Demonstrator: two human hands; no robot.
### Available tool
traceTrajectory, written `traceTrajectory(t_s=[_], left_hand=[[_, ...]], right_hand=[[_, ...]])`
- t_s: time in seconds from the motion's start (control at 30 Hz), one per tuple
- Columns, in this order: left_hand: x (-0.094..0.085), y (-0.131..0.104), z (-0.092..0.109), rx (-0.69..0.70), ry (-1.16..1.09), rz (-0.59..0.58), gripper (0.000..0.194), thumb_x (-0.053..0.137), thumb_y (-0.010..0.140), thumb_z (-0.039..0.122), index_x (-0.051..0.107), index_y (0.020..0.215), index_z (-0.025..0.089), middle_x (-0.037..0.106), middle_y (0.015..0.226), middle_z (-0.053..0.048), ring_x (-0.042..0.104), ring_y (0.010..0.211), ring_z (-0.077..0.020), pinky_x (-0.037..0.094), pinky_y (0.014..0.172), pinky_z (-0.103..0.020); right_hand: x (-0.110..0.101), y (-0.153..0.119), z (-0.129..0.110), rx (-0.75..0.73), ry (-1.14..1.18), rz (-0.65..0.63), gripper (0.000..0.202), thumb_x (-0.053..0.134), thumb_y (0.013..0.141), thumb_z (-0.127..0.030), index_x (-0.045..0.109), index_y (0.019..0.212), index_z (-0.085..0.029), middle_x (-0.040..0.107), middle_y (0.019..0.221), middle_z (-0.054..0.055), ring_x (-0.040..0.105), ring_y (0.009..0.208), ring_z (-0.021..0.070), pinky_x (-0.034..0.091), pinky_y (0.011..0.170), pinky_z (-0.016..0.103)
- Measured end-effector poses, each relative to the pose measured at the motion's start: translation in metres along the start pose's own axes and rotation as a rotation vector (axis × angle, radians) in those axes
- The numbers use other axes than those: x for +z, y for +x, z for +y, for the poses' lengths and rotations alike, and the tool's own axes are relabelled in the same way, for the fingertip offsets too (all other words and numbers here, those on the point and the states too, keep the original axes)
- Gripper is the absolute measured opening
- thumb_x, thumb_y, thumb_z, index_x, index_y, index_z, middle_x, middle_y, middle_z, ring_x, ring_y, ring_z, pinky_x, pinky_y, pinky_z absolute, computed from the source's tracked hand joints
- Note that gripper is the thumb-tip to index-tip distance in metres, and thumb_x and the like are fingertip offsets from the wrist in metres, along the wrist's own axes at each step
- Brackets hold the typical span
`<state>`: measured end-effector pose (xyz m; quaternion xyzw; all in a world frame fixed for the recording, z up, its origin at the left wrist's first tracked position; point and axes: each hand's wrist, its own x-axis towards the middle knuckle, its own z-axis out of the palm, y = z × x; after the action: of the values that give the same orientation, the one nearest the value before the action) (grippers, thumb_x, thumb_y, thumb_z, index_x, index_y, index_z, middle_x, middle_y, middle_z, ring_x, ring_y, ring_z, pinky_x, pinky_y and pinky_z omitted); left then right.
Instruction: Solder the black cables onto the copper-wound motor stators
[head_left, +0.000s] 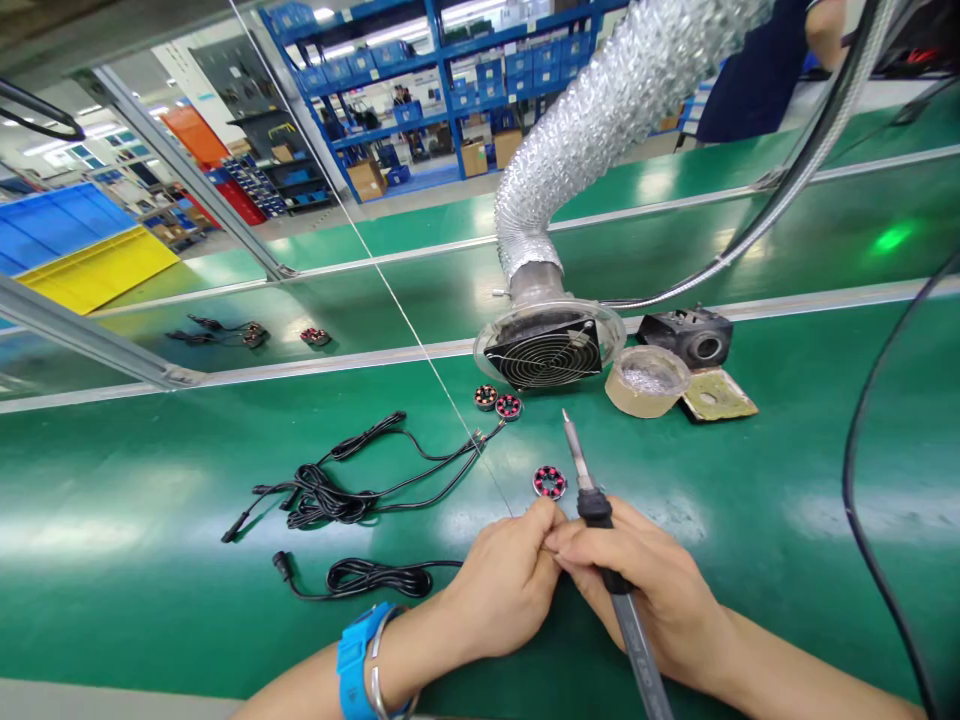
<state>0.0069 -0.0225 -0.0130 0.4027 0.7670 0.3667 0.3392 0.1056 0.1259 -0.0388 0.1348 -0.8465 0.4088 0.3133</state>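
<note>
My left hand [510, 575] is closed, its thumb and forefinger pinched together. A black cable [382, 578] with a round plug runs into it; the cable's far end is hidden by the fingers. My right hand [645, 585] is wrapped round a soldering iron [581, 455], tip pointing up and away. Fingertips of both hands meet. Just beyond them lies a ring-shaped coil part with red windings [550, 483]. Farther off, a similar red-wound coil part [508, 406] sits beside a copper-coloured one [485, 397]. A thin pale wire [397, 300] slants down towards my left hand.
Bundled black cables [330, 495] lie at left on the green bench [150, 600]. A fume fan [551, 350] on a silver duct [577, 140] stands ahead. Right of it are a round tub [646, 382], a black holder [688, 335] and a yellowish pad [720, 395]. A person [757, 80] is beyond.
</note>
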Motion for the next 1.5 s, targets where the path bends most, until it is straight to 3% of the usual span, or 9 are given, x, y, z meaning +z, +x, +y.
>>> traceTrajectory(t_s=[0.23, 0.4, 0.6, 0.8, 0.97, 1.17, 1.27, 1.43, 1.5], left_hand=[[-0.011, 0.001, 0.008, 0.054, 0.127, 0.066, 0.018, 0.044, 0.098, 0.025, 0.051, 0.082, 0.02, 0.057, 0.081, 0.0, 0.05, 0.076, -0.0156, 0.037, 0.07, -0.027], [-0.013, 0.003, 0.004, -0.001, -0.026, 0.016, 0.021, 0.045, 0.098, 0.029, 0.052, 0.08, 0.019, 0.049, 0.071, 0.003, 0.043, 0.066, -0.0123, 0.032, 0.062, -0.025], [-0.004, 0.01, -0.008, -0.118, -0.429, -0.053, 0.022, 0.048, 0.095, 0.036, 0.052, 0.083, 0.018, 0.043, 0.063, 0.006, 0.037, 0.056, -0.0095, 0.028, 0.053, -0.022], [-0.005, 0.021, -0.013, -0.146, -0.442, 0.086, 0.019, 0.053, 0.088, 0.03, 0.054, 0.076, 0.016, 0.04, 0.06, 0.007, 0.031, 0.055, -0.0087, 0.025, 0.052, -0.022], [-0.005, 0.023, -0.018, -0.163, -0.432, 0.114, 0.019, 0.054, 0.086, 0.031, 0.055, 0.075, 0.016, 0.039, 0.058, 0.007, 0.03, 0.053, -0.0087, 0.024, 0.051, -0.022], [-0.003, 0.02, -0.02, -0.171, -0.417, 0.123, 0.017, 0.054, 0.085, 0.029, 0.056, 0.075, 0.016, 0.042, 0.059, 0.006, 0.033, 0.054, -0.0089, 0.026, 0.052, -0.022], [-0.002, 0.02, -0.022, -0.171, -0.397, 0.137, 0.016, 0.053, 0.085, 0.027, 0.056, 0.074, 0.016, 0.047, 0.061, 0.005, 0.037, 0.056, -0.0095, 0.028, 0.054, -0.022], [-0.001, 0.023, -0.022, -0.188, -0.372, 0.14, 0.018, 0.053, 0.086, 0.03, 0.057, 0.075, 0.016, 0.048, 0.063, 0.004, 0.038, 0.058, -0.0101, 0.03, 0.055, -0.022], [-0.001, 0.024, -0.021, -0.193, -0.366, 0.139, 0.019, 0.053, 0.086, 0.031, 0.057, 0.074, 0.016, 0.049, 0.063, 0.004, 0.038, 0.057, -0.0101, 0.03, 0.055, -0.022]], right_hand=[[-0.019, 0.002, 0.014, 0.159, -0.061, 0.023, 0.025, 0.06, 0.087, -0.007, 0.054, 0.104, -0.025, 0.069, 0.086, 0.0, 0.064, 0.074, 0.015, 0.053, 0.067, 0.028], [-0.019, 0.002, 0.019, 0.067, -0.053, -0.008, 0.032, 0.061, 0.086, -0.006, 0.054, 0.112, -0.024, 0.072, 0.088, 0.001, 0.065, 0.072, 0.0152, 0.054, 0.067, 0.029], [-0.013, -0.003, 0.018, 0.074, -0.089, 0.009, 0.032, 0.06, 0.086, -0.003, 0.056, 0.11, -0.024, 0.072, 0.086, 0.001, 0.062, 0.069, 0.0145, 0.052, 0.064, 0.028], [-0.021, -0.007, 0.011, 0.2, -0.157, 0.047, 0.026, 0.06, 0.088, -0.007, 0.058, 0.109, -0.022, 0.07, 0.091, 0.002, 0.059, 0.074, 0.0151, 0.051, 0.067, 0.028], [-0.025, -0.015, 0.008, 0.337, -0.186, -0.17, 0.038, 0.07, 0.08, -0.019, 0.052, 0.114, -0.02, 0.063, 0.092, 0.005, 0.059, 0.08, 0.02, 0.051, 0.07, 0.034], [-0.027, -0.011, 0.016, 0.273, -0.14, -0.285, 0.042, 0.062, 0.081, -0.009, 0.048, 0.118, -0.023, 0.065, 0.099, 0.004, 0.059, 0.083, 0.0202, 0.051, 0.073, 0.036], [-0.033, -0.01, 0.011, 0.219, -0.121, -0.217, 0.038, 0.06, 0.084, -0.01, 0.052, 0.12, -0.023, 0.067, 0.101, 0.004, 0.061, 0.086, 0.02, 0.051, 0.074, 0.035], [-0.037, -0.023, -0.009, 0.3, -0.046, 0.145, 0.042, 0.056, 0.091, -0.009, 0.057, 0.13, -0.023, 0.068, 0.091, 0.001, 0.064, 0.076, 0.0126, 0.051, 0.069, 0.026], [-0.037, -0.03, -0.013, 0.35, -0.018, 0.232, 0.039, 0.056, 0.091, -0.013, 0.061, 0.128, -0.022, 0.065, 0.088, 0.002, 0.061, 0.072, 0.0128, 0.05, 0.063, 0.026]])
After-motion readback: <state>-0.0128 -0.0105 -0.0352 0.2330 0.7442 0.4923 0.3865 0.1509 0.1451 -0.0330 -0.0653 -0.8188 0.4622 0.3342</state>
